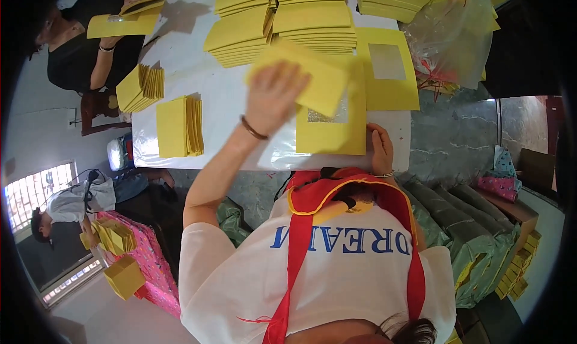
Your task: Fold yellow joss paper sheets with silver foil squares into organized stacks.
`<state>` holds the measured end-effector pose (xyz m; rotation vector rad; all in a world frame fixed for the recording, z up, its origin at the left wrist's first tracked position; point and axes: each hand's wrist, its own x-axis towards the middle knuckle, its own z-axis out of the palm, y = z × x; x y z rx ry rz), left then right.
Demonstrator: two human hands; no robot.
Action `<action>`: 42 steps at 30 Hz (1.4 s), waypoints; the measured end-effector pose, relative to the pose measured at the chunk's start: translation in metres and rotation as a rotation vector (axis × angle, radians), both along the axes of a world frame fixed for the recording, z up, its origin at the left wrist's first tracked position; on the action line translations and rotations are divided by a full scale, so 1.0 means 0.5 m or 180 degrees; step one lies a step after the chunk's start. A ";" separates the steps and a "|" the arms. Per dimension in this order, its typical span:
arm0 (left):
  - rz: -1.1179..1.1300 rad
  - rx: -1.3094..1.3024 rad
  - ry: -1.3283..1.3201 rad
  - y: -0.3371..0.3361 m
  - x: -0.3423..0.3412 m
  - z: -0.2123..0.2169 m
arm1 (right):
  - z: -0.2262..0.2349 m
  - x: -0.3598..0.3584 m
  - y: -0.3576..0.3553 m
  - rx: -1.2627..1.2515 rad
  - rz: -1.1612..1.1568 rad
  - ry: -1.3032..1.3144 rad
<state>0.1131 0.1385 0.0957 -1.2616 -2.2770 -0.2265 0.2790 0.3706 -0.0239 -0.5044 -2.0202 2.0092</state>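
A: Report your left hand.
B: Your left hand (273, 97) lies over a yellow piece (324, 84). Motion blurs both; whether you grasp or press it, I cannot tell.
A: Locate the piece.
B: At an angle over a yellow sheet (330, 141) at the near edge of your white table (222, 115), overlapping the sheet's silvery window (329, 114).
A: Your right hand?
B: Your right hand (381, 150) is released, fingers loosely extended just beside the sheet's right edge.
A: Identify writing.
B: Large blue capital lettering (341, 240) crosses your white shirt (354, 284), inverted in this view, between red straps (296, 257).
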 end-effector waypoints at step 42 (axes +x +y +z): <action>0.1033 0.1545 -0.1096 -0.226 -0.287 -0.046 | -0.015 -0.006 -0.013 0.0900 -0.0114 0.0189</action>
